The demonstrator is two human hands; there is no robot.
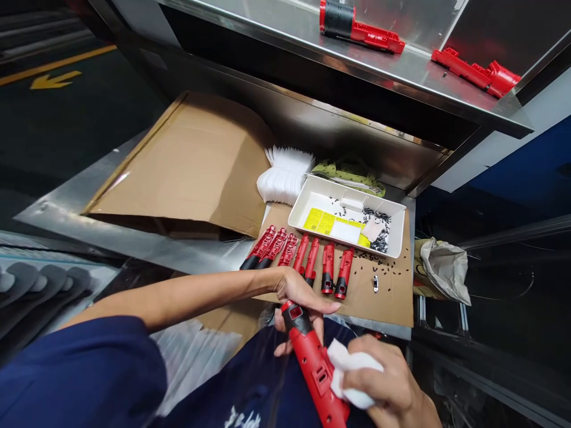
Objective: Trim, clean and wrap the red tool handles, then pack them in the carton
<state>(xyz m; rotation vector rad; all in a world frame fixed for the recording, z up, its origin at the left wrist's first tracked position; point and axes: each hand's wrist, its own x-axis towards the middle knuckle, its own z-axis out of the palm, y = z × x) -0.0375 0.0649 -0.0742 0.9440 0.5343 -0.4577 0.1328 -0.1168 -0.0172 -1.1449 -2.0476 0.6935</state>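
A long red plastic tool housing [317, 370] with a black collar slants down over my lap. Behind its black upper end, my left hand [302, 291] supports it, with the thumb stretched out to the right and fingers showing on the left side. My right hand [392, 380] is closed on a crumpled white wipe [354, 371], which touches the housing's right side. On the cardboard just beyond my left hand, several similar red and black housings [328, 267] lie in a row.
A white tray [397, 229] holds small black parts and yellow printed sheets; more black pieces lie on the cardboard mat [383, 309]. A white wipe stack [285, 178] stands beside a large cardboard box [191, 166]. Two red housings [477, 71] rest on the metal shelf [285, 35].
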